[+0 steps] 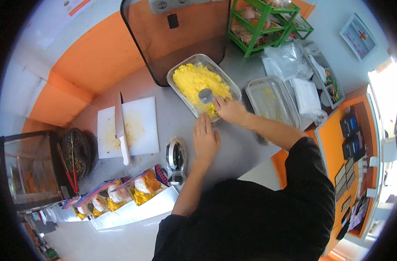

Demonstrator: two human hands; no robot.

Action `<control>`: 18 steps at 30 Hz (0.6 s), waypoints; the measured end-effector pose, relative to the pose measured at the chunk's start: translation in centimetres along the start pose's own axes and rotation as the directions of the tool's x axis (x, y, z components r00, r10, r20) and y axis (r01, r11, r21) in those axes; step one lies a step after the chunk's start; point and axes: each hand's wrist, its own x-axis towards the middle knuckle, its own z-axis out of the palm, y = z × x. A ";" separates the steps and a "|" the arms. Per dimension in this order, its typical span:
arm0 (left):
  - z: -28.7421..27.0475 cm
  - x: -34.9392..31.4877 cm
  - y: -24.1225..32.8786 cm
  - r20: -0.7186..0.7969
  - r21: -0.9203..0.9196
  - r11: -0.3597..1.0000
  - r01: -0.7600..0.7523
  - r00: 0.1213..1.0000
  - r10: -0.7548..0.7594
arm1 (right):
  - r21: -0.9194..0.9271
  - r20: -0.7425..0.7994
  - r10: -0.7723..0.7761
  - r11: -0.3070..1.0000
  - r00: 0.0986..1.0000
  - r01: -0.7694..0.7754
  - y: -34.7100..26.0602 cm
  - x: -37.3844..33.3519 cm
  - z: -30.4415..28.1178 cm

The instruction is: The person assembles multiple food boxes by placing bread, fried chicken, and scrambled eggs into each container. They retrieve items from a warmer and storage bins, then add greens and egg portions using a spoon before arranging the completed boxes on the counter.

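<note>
A clear rectangular tray (233,81) stands on the metal counter, heaped with crumbly yellow food (196,80) that looks like rice. My right hand (231,110) is closed round the handle of a metal serving spoon (206,95), its rounded head resting on the yellow food near the tray's near side. The grip hides most of the handle. Fingers stretched out and close together, my left hand (206,139) reaches to the near left corner of the tray; its fingertips seem to touch the rim. It holds nothing.
To the left lies a white cutting board (144,124) with a knife (119,117). Filled food boxes (148,185) line the front left edge, near a dark stone bowl (76,152) with red tongs (70,174). A second tray (272,100), plastic bags (287,61) and a green rack (261,26) stand right.
</note>
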 end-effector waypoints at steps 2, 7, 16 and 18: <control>0.2 -1.0 0.2 0.089 0.082 0.997 0.000 0.996 -0.007 | -0.021 0.123 0.056 0.998 0.991 -0.054 -1.5 -0.2 0.5; 0.7 -1.3 -0.1 0.150 0.128 0.992 0.013 0.988 -0.032 | 0.278 0.368 -0.055 0.959 0.928 -0.054 -0.7 0.4 -1.5; 0.8 -1.0 0.1 0.181 0.073 0.997 0.017 0.983 -0.030 | 0.815 0.579 -0.250 0.181 0.776 -0.550 5.1 2.3 0.0; 0.8 -1.1 -0.2 0.171 0.057 0.998 0.013 0.985 -0.023 | 0.620 0.705 -0.315 -0.161 0.636 -0.768 5.9 1.6 -0.3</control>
